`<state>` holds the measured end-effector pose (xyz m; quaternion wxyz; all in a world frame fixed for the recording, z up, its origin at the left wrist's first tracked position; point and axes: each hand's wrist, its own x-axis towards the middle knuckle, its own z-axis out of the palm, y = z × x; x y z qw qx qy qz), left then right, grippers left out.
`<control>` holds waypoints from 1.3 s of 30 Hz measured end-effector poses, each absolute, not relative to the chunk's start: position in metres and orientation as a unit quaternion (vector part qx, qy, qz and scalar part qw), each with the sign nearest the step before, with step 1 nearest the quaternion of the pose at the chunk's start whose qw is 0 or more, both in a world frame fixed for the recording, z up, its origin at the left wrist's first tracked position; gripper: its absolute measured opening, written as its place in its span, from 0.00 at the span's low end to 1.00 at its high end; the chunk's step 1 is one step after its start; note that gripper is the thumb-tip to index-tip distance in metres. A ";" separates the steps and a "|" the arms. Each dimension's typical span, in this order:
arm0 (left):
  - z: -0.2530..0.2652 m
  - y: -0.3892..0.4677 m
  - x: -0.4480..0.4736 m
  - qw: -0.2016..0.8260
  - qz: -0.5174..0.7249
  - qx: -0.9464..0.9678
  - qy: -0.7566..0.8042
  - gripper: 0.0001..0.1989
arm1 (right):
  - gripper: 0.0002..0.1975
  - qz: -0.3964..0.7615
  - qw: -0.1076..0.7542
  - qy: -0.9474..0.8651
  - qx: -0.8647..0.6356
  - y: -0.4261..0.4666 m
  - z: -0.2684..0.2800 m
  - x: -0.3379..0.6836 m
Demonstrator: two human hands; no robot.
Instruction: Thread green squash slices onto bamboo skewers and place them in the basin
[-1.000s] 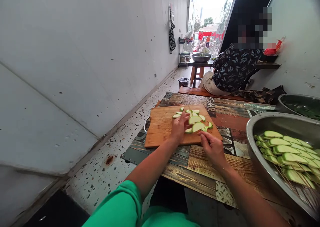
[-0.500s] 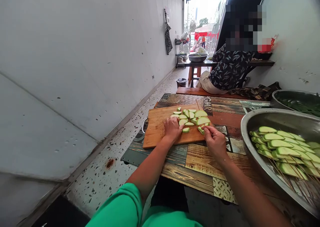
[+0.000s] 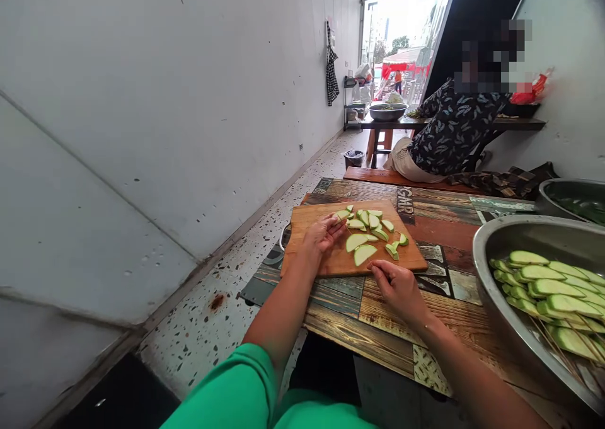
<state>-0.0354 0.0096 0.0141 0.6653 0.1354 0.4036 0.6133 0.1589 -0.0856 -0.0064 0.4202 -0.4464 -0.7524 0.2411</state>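
Note:
My right hand (image 3: 396, 283) is closed in a pinch at the front edge of the wooden cutting board (image 3: 302, 252). From its fingertips a thin skewer, mostly hidden, runs through two half-round zucchini slices (image 3: 365, 254). The skewer's far part shows close to my left hand (image 3: 323, 236), which is above the left part of the board. Its thumb and fingers are closed at another zucchini slice (image 3: 341, 216); the exact grip is partly hidden. Several loose slices (image 3: 373, 220) lie on the board, with smaller end pieces (image 3: 392, 250) at its right.
A large metal basin (image 3: 482, 252) holding skewered zucchini slices stands at the right, with a second basin (image 3: 548, 193) of greens behind. The board rests on a patchwork-patterned table (image 3: 387, 297). Ahead, a person in a dark patterned shirt (image 3: 463, 126) sits on a red bench (image 3: 368, 174).
The right hand has moved left and toward me, bringing the skewer with its two slices. The left hand has turned and its fingers now meet a slice. The view has swung slightly left.

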 end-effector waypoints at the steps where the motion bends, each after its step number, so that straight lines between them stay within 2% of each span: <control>1: 0.014 0.011 -0.037 0.662 0.622 0.117 0.401 0.07 | 0.12 0.235 0.413 -0.758 -0.447 -0.086 -0.007 0.159; 5: 0.013 0.015 -0.040 0.648 0.638 0.068 0.410 0.03 | 0.13 0.225 0.403 -0.763 -0.453 -0.086 -0.009 0.159; 24: 0.014 0.007 -0.034 0.618 0.656 0.127 0.414 0.05 | 0.15 0.227 0.395 -0.761 -0.463 -0.085 -0.013 0.161; 34: 0.012 0.005 -0.023 0.636 0.638 0.134 0.412 0.06 | 0.14 0.228 0.406 -0.741 -0.484 -0.081 -0.015 0.163; 39: 0.021 0.003 -0.022 0.647 0.636 0.100 0.408 0.02 | 0.14 0.249 0.417 -0.742 -0.463 -0.083 -0.013 0.160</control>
